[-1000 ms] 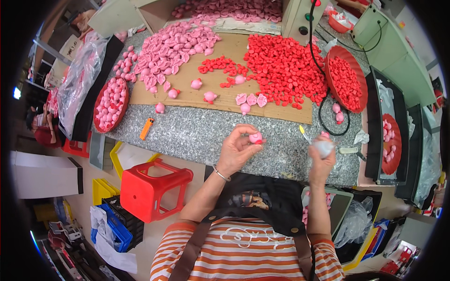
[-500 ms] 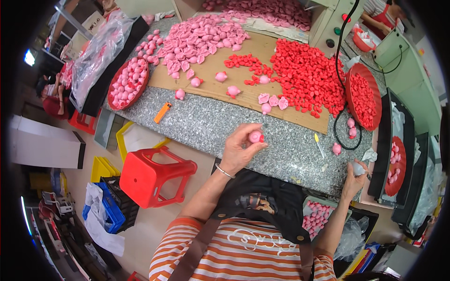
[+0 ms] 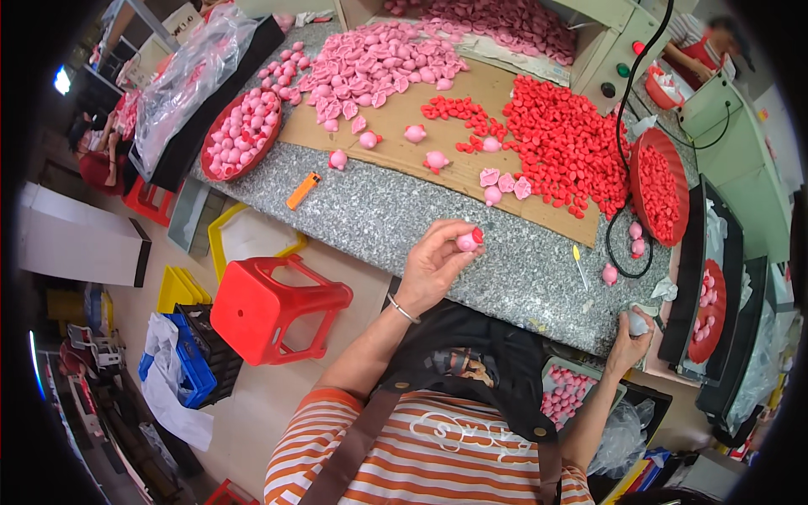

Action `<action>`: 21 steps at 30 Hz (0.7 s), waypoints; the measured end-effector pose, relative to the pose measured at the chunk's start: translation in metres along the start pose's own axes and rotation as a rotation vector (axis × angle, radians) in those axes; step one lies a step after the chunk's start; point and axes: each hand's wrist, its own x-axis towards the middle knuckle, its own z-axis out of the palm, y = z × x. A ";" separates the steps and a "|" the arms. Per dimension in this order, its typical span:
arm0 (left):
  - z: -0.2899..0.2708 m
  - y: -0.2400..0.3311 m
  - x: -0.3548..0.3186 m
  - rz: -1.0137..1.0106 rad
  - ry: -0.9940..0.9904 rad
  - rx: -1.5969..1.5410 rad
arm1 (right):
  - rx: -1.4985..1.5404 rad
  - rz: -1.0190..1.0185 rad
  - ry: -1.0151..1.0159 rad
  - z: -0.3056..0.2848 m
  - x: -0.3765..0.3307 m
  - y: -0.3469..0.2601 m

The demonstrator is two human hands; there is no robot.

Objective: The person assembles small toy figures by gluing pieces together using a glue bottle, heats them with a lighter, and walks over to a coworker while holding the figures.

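Observation:
Between the thumb and fingers of my left hand (image 3: 433,261) is a small round pink toy piece (image 3: 468,243) with a red part on its upper right. My right hand (image 3: 627,341), at the table's right front edge, is closed around a small whitish, translucent squeeze bottle (image 3: 638,323). Several pink pieces with red parts, such as a pink toy piece (image 3: 436,161), lie spread over the cardboard (image 3: 387,156) beyond my left hand. Behind them rises a heap of pink shell pieces (image 3: 379,67). A pile of small red parts (image 3: 564,143) covers the cardboard's right side.
A red bowl of pink pieces (image 3: 208,160) stands at the left, a red bowl of red parts (image 3: 680,198) at the right. An orange lighter (image 3: 303,191), a yellow-tipped stick (image 3: 580,268) and a black cable (image 3: 619,160) lie on the granite tabletop (image 3: 370,210). A red stool (image 3: 252,307) stands at left.
The pink piece in my left hand has turned, so its red part now faces up and right. My right hand still holds the bottle at the edge. The whole view has shifted slightly.

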 end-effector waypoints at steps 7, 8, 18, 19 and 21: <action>-0.007 0.000 -0.008 0.098 0.026 0.174 | -0.094 0.084 -0.002 -0.010 -0.001 0.005; -0.006 0.001 -0.009 0.067 0.049 0.189 | -0.096 0.083 0.000 -0.008 -0.004 0.000; 0.011 -0.009 -0.007 -0.045 -0.031 -0.018 | 0.059 -0.206 -0.392 0.072 -0.097 -0.102; 0.012 -0.010 -0.009 -0.054 -0.020 0.015 | 0.235 -0.124 -0.460 0.095 -0.099 -0.112; 0.014 -0.004 -0.013 -0.065 -0.005 0.040 | 0.332 -0.106 -0.644 0.130 -0.090 -0.148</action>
